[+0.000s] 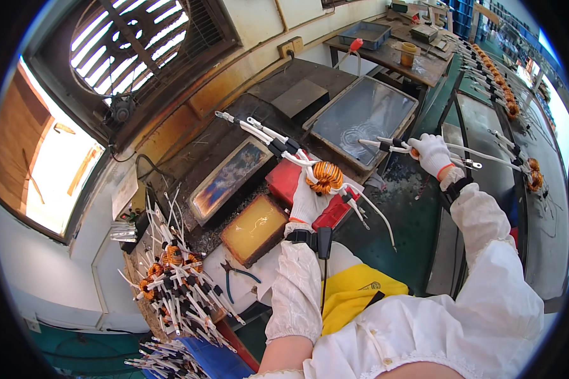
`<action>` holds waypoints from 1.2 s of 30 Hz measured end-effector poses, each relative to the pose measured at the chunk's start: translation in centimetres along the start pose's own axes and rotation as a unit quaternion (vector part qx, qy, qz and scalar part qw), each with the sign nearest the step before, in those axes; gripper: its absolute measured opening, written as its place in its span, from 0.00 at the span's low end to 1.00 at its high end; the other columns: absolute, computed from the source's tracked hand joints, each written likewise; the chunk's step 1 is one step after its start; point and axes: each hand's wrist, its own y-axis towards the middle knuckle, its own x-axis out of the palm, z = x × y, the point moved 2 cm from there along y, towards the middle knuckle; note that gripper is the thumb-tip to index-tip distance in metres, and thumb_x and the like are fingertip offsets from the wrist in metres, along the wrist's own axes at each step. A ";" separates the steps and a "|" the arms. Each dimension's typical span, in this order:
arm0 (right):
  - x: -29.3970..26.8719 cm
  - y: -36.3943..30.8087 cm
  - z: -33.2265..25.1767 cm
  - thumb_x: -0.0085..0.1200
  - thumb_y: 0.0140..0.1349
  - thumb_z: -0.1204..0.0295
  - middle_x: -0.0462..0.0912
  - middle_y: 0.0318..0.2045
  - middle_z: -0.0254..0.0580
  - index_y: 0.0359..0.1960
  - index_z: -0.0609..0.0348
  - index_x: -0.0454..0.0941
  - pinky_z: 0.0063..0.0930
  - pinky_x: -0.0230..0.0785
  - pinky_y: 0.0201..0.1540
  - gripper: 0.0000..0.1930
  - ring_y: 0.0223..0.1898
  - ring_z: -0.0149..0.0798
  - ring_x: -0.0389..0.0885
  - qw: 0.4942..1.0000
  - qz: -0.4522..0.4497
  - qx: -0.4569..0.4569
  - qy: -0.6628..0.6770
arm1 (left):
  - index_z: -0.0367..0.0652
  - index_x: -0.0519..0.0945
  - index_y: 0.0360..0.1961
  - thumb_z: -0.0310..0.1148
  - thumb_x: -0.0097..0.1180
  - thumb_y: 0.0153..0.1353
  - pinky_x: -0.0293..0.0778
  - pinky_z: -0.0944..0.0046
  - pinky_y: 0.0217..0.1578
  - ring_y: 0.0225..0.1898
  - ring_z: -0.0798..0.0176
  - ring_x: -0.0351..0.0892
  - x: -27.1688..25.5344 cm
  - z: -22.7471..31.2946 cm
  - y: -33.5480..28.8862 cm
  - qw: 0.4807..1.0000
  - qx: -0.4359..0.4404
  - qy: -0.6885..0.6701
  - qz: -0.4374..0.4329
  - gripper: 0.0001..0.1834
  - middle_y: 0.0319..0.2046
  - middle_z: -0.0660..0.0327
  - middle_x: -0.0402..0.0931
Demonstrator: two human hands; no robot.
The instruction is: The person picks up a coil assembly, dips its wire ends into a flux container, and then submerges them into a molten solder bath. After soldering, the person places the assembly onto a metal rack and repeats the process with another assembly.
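Observation:
In my white-gloved left hand (306, 199) I grip a ring coil (326, 178) wound with orange copper wire. Its white leads with black sleeves stretch up and left, and others hang down right. My gloved right hand (432, 155) is closed around white leads (390, 146) with black sleeves; a bit of orange winding shows at its fingers. Those leads reach left over a rectangular tray (318, 140), their tips at its shiny grey, rippled surface. More white lead ends stick out right of that hand. Whether they join the coil (534, 175) on the right, I cannot tell.
A narrow heat-stained metal pan (230, 180), a box of yellowish solid (254, 229) and a red container (285, 180) surround my left hand. Pliers (237, 278) lie near a heap of coils (170, 271). More coils line the right-hand rack (486, 183). A fan (129, 44) is up left.

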 end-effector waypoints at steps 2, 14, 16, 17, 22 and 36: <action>-0.1 -0.1 0.1 0.53 0.58 0.69 0.77 0.35 0.42 0.43 0.40 0.77 0.37 0.65 0.45 0.11 0.42 0.46 0.77 1.000 0.009 -0.004 0.003 | 0.42 0.69 0.49 0.51 0.33 0.71 0.76 0.45 0.46 0.45 0.49 0.76 -0.1 0.0 0.0 1.000 -0.001 0.001 -0.003 0.23 0.45 0.53 0.73; -3.3 -4.5 6.9 0.56 0.53 0.69 0.78 0.34 0.45 0.44 0.45 0.76 0.42 0.70 0.42 0.14 0.38 0.51 0.79 0.993 0.112 0.018 0.025 | 0.48 0.71 0.34 0.51 0.37 0.69 0.71 0.55 0.45 0.37 0.61 0.72 -1.2 0.5 0.4 0.994 0.024 0.061 -0.085 0.19 0.34 0.63 0.72; -2.5 -6.3 9.7 0.56 0.52 0.69 0.78 0.32 0.45 0.42 0.49 0.75 0.42 0.70 0.40 0.14 0.38 0.50 0.79 0.990 0.140 0.027 0.004 | 0.47 0.72 0.37 0.52 0.38 0.68 0.71 0.53 0.47 0.41 0.59 0.74 -0.5 0.3 0.1 0.997 0.031 0.072 -0.017 0.20 0.38 0.61 0.73; -2.8 -7.2 10.6 0.57 0.52 0.68 0.79 0.33 0.45 0.42 0.50 0.75 0.42 0.70 0.40 0.14 0.38 0.50 0.79 0.991 0.126 0.051 -0.010 | 0.46 0.73 0.40 0.52 0.38 0.68 0.71 0.51 0.49 0.43 0.57 0.74 0.0 0.3 -0.3 0.997 0.029 0.074 -0.003 0.21 0.40 0.59 0.74; -4.7 -13.7 16.4 0.57 0.53 0.63 0.81 0.39 0.48 0.42 0.54 0.76 0.42 0.70 0.46 0.15 0.43 0.52 0.79 0.977 0.117 0.181 -0.002 | 0.42 0.72 0.46 0.50 0.40 0.68 0.76 0.52 0.48 0.46 0.54 0.76 0.3 0.4 -0.3 0.998 0.017 0.063 0.001 0.22 0.43 0.55 0.74; -0.8 -28.5 32.3 0.58 0.54 0.65 0.80 0.46 0.47 0.45 0.48 0.77 0.39 0.71 0.49 0.15 0.48 0.50 0.78 0.823 0.092 0.556 -0.070 | 0.42 0.73 0.46 0.50 0.42 0.68 0.77 0.56 0.46 0.43 0.57 0.76 0.2 0.4 -0.2 0.998 0.010 0.064 0.000 0.22 0.42 0.56 0.74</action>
